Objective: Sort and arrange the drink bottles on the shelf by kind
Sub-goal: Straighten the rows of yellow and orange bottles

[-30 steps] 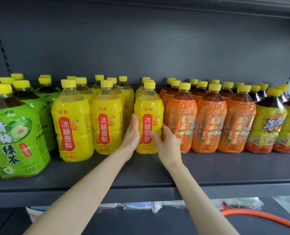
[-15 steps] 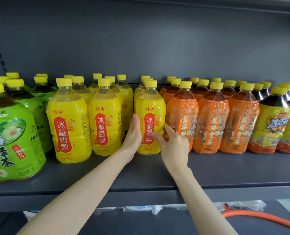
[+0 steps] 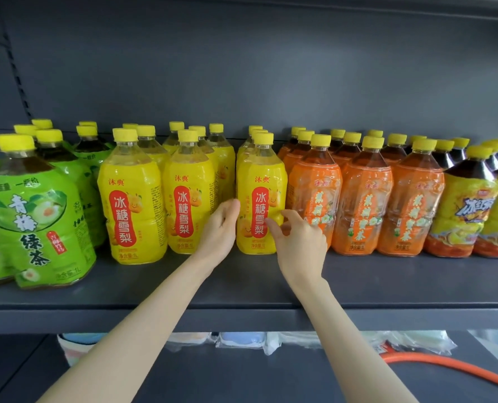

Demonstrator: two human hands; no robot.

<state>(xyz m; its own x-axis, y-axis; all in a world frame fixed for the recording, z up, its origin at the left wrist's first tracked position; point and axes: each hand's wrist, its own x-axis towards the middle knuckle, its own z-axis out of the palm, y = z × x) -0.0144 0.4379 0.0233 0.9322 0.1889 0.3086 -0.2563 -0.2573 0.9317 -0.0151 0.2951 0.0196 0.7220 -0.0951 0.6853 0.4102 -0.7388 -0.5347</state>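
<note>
Yellow-capped drink bottles stand in groups on a dark grey shelf (image 3: 242,289): green tea bottles (image 3: 38,216) at the left, then yellow pear-drink bottles (image 3: 131,205), orange jasmine-tea bottles (image 3: 364,199) and dark iced-tea bottles (image 3: 468,205) at the right. One front yellow bottle (image 3: 261,175) stands upright against the orange group. My left hand (image 3: 221,228) hovers at its left side, fingers loosely curled, at most brushing it. My right hand (image 3: 297,242) is at its lower right, fingertips resting on the label without gripping.
A gap separates this yellow bottle from the yellow bottle (image 3: 189,199) to its left. A bare strip of shelf runs in front of the rows. Below lie plastic-wrapped packets (image 3: 242,341) and an orange hose (image 3: 445,365).
Both palms were pressed flat on the yellow bottle's sides; now the fingers have curled and pulled back. The bottle sits closer to the orange group.
</note>
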